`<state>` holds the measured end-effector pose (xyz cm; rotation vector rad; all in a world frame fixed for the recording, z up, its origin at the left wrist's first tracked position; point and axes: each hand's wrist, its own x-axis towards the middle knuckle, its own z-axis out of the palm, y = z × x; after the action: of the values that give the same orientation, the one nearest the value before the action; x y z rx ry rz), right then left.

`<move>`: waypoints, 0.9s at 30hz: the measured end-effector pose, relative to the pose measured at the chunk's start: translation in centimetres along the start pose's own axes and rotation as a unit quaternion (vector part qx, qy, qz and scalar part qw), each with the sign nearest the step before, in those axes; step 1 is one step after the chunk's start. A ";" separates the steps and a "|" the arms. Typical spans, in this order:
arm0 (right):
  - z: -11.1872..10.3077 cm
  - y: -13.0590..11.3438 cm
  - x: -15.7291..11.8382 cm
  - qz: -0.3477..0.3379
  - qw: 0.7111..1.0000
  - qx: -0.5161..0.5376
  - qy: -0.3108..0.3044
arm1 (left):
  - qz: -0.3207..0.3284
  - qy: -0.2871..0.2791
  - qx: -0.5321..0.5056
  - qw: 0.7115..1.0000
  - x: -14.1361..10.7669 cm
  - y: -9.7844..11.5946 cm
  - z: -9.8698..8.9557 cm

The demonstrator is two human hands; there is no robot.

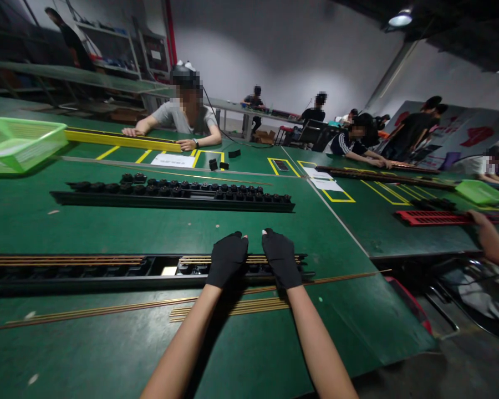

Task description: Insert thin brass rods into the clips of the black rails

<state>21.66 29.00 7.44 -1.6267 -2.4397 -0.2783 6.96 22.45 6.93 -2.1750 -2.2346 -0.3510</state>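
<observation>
No text is legible, even on white paper (173,161).

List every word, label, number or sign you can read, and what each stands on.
No text is legible.
White sheet on the green table: dark print, too blurred to read.
White papers farther right: any print is too small to read.
Pale panel at back right: red markings, too blurred to read.

Gloves (228,257) and nearest rail (108,284) are black, the rods (249,306) brassy gold, the tabletop (108,354) green
</observation>
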 end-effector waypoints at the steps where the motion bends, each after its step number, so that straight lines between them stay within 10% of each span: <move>1: 0.4 0.1 -0.1 -0.006 1.000 0.009 -0.008 | 0.004 0.000 0.004 1.000 0.0 0.0 0.0; 7: 1.4 1.3 0.5 -0.009 0.984 0.168 -0.058 | 0.017 -0.001 0.012 1.000 0.2 0.0 0.4; 15: 1.1 2.9 1.2 0.040 0.843 0.536 0.020 | 0.031 -0.001 0.035 0.999 0.0 0.2 -0.4; 22: -1.7 4.1 0.2 0.003 0.948 0.285 0.144 | 0.031 -0.009 0.037 0.999 -0.1 0.2 -0.5; 27: 0.0 4.9 -0.9 0.019 0.992 0.111 0.052 | 0.015 -0.005 0.019 1.000 0.0 0.2 -0.4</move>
<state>26.57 30.07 7.45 -1.5230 -2.2692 -0.0799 7.11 22.34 7.38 -2.1945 -2.1912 -0.2967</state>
